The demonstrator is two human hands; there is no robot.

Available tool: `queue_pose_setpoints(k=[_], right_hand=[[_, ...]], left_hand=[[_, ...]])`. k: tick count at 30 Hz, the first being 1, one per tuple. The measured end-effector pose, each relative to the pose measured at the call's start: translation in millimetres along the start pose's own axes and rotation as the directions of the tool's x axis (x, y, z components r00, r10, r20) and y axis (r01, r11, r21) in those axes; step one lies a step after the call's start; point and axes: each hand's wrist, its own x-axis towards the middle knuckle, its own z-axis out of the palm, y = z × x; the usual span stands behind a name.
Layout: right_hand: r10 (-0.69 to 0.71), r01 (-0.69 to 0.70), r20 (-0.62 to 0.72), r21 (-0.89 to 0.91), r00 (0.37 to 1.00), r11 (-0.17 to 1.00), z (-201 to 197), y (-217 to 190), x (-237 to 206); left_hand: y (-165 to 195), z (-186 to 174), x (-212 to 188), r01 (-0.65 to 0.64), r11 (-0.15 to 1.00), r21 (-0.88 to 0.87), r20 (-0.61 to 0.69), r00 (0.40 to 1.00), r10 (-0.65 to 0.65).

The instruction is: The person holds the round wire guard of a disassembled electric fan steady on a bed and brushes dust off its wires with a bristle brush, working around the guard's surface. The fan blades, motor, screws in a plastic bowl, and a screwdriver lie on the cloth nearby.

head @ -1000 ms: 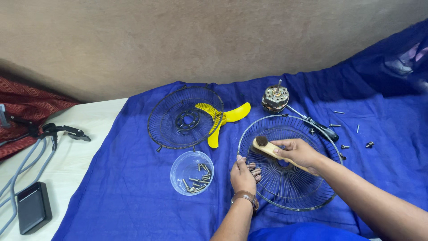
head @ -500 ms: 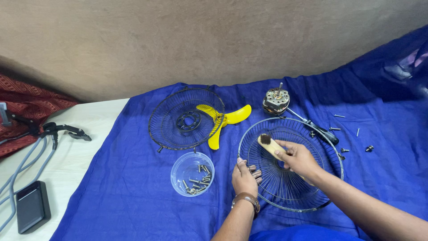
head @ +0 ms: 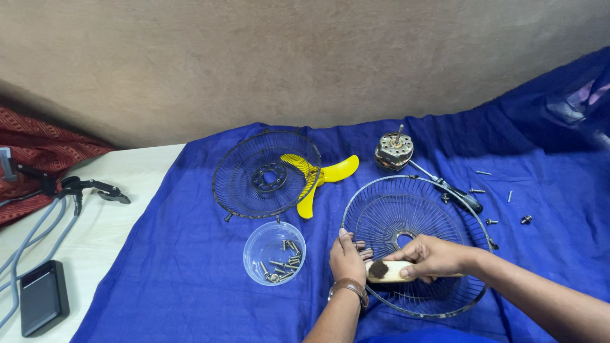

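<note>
Nearest: left hand (head: 347,259) pressed flat on the near rim of the wire fan guard (head: 416,244), fingers together; right hand (head: 433,257) closed around a wooden brush (head: 389,271), bristles down on the guard's wires. Just left, a clear cup of screws (head: 274,253) on the blue cloth (head: 178,267). Farther back, a second guard (head: 267,174) over a yellow fan blade (head: 321,178), a motor (head: 394,151), a screwdriver (head: 454,194), loose screws (head: 508,219)
</note>
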Motion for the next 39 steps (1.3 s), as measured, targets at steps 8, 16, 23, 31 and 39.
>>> queue_pose_setpoints(k=[8,16,23,31,39], right_hand=[[0.0,0.001,-0.036,0.042,0.999,0.999,-9.5,-7.5,8.6],[0.061,-0.004,-0.377,0.15,0.924,0.989,-8.5,-11.3,15.9],[0.25,0.072,-0.67,0.413,0.699,0.908,-1.1,-19.6,25.1],[0.273,0.282,-0.847,0.429,0.456,0.858,24.1,-19.6,37.1],[-0.019,0.169,-0.699,0.146,0.715,0.975,23.3,-17.7,31.6]], left_hand=[[0.3,-7.5,2.5,-0.055,0.994,0.098,0.013,0.998,0.054],[17.2,-5.3,-10.6,0.091,0.994,0.064,-0.002,0.996,-0.091],[7.1,-1.9,-10.7,0.098,0.993,-0.064,-0.009,0.995,-0.099],[1.6,-3.0,-9.2,0.078,0.995,-0.064,-0.005,0.997,-0.079],[10.0,-3.6,-11.1,0.081,0.995,-0.063,0.031,0.996,-0.08]])
